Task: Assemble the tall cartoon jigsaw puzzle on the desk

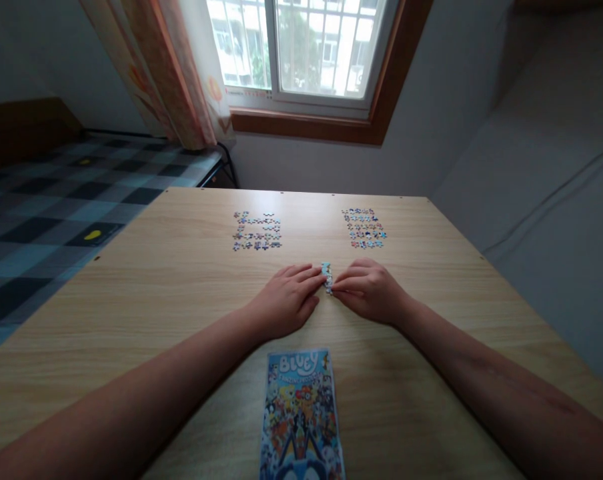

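My left hand (pixel 287 299) and my right hand (pixel 369 289) rest on the wooden table (pixel 181 293), fingertips meeting in the middle. Between them lies a short strip of joined puzzle pieces (pixel 326 273). Both hands pinch its near end with fingers pressed together. Farther back, a group of loose puzzle pieces (pixel 257 232) is laid out in rows on the left. A second group of puzzle pieces (pixel 364 228) lies on the right. A colourful picture sheet (pixel 301 417) marked "Bluey" lies flat near the front edge, between my forearms.
A bed with a checked blue cover (pixel 56 207) stands along the table's left side. A window (pixel 301 47) with a patterned curtain (pixel 166 73) is behind the table. A grey wall (pixel 546 180) rises at the right.
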Tool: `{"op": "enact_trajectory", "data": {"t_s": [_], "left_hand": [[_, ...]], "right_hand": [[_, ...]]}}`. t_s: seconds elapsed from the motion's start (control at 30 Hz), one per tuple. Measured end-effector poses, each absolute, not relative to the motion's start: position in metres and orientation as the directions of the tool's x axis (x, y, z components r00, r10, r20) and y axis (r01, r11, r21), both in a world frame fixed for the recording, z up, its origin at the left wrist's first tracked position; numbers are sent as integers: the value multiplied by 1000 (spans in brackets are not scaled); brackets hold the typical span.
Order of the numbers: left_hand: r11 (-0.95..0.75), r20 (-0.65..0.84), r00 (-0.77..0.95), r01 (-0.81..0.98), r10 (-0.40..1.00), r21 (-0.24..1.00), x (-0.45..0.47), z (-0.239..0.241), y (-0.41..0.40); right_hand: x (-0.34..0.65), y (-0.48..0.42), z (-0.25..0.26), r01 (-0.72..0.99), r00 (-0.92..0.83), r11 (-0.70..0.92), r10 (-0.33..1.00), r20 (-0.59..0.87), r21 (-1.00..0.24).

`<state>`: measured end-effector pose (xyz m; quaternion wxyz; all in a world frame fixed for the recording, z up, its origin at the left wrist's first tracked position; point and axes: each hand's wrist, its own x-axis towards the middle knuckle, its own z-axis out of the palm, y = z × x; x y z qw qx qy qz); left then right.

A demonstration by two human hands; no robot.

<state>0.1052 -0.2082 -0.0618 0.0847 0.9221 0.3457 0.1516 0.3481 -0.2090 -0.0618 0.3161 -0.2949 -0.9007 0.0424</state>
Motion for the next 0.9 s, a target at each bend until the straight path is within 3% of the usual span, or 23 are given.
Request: {"op": "enact_trajectory", "data": {"t_s": [0.67, 0.9], "left_hand": [[-760, 252, 717, 611, 649, 220, 107, -63, -210], [-784, 304, 722, 575, 621, 235, 106, -62, -211]], "right_hand": [[343, -208, -65, 514, -607, 799, 596, 526, -313], [350, -205, -64, 527, -497, 761, 637, 589, -378]]}}
